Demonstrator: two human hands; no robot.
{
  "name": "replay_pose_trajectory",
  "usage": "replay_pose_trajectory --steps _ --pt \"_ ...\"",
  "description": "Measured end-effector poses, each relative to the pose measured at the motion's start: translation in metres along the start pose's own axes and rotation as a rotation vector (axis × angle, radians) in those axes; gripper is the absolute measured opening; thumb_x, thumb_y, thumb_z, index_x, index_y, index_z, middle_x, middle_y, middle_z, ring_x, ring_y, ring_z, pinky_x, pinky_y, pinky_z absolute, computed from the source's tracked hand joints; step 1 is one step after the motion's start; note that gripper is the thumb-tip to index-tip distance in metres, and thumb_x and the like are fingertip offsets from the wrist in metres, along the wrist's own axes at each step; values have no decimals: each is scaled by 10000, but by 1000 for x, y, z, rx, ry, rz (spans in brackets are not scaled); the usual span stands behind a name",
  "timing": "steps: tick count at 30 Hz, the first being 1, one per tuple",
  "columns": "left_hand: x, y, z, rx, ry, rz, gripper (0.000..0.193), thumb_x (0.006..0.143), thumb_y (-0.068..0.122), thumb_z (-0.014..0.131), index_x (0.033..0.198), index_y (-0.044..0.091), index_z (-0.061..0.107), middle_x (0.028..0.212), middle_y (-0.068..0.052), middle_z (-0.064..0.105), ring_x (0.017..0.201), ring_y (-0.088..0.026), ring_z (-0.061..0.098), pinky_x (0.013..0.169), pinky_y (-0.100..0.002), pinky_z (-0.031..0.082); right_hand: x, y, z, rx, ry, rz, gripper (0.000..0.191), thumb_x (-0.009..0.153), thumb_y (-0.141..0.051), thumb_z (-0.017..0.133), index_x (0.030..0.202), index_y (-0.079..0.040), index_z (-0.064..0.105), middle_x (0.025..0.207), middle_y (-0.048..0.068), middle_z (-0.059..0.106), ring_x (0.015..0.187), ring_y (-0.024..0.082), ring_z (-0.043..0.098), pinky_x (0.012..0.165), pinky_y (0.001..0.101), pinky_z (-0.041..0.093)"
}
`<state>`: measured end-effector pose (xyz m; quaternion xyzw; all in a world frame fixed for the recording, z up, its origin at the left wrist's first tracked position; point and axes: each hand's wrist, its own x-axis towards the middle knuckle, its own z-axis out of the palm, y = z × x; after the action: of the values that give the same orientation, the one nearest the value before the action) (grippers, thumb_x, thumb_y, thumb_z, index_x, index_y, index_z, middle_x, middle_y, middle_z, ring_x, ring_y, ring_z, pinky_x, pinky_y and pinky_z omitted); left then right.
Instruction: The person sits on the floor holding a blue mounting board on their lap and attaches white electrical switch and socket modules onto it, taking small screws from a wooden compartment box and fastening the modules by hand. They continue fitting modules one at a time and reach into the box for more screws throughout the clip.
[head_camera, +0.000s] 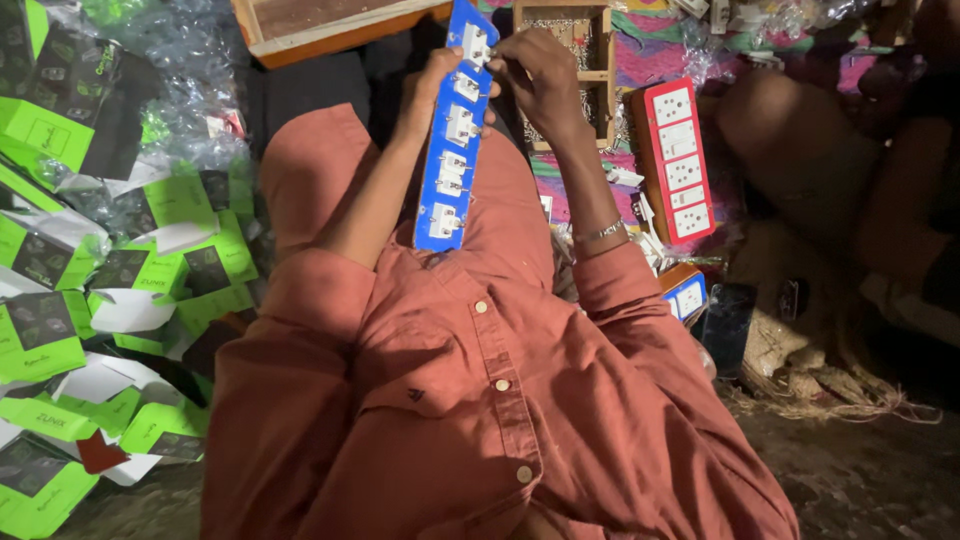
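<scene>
I hold a long blue socket strip plate (452, 150) with several white socket modules set in it, tilted over my lap. My left hand (432, 88) grips its left edge near the upper end. My right hand (535, 70) has its fingertips pinched on the top white module (474, 42). Both forearms come out of rust-red shirt sleeves, and a metal bracelet (603, 232) sits on my right wrist.
A red socket board (678, 160) with white modules lies to the right, a small blue socket box (686, 293) below it. Green and black cartons (60, 300) pile up at left with clear plastic wrap. Wooden frames (330, 25) lie ahead. Another person's legs (800, 150) are at right.
</scene>
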<state>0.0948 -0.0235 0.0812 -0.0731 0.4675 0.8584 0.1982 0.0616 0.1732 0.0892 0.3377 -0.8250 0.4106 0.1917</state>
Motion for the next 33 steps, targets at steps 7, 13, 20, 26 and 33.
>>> replay_pose_trajectory --steps 7,13,20,26,33 --pt "0 1 -1 -40 -57 -6 601 936 503 566 1219 -9 705 921 -141 734 670 -205 721 611 -372 644 0 9 5 -33 4 -126 233 874 71 759 1049 -31 645 971 106 651 931 337 638 813 435 496" --pt "1 -1 -3 -42 -59 -19 582 937 498 573 1206 -4 693 932 -143 742 676 -211 728 610 -377 643 -2 19 4 -44 -59 -156 183 930 8 745 1076 -37 643 986 107 643 924 334 616 813 433 473" --pt "1 -1 -2 -75 -21 -28 552 914 470 608 1146 -26 683 924 -166 740 651 -236 725 585 -404 646 -3 26 9 -82 -70 -201 126 1022 -136 747 1003 -70 642 955 97 640 875 327 596 783 434 464" --pt "3 -5 -1 -47 45 -23 601 903 488 606 1070 -85 677 879 -191 733 635 -262 737 566 -415 651 -16 21 23 -51 21 -65 112 1024 -98 708 978 -30 632 909 128 608 849 341 582 760 446 464" --pt "4 -5 -2 -41 -1 7 617 902 504 603 1114 -72 670 926 -194 743 687 -251 743 595 -415 660 -46 28 6 29 110 198 134 1021 -76 706 923 7 669 819 119 667 712 258 675 653 352 525"
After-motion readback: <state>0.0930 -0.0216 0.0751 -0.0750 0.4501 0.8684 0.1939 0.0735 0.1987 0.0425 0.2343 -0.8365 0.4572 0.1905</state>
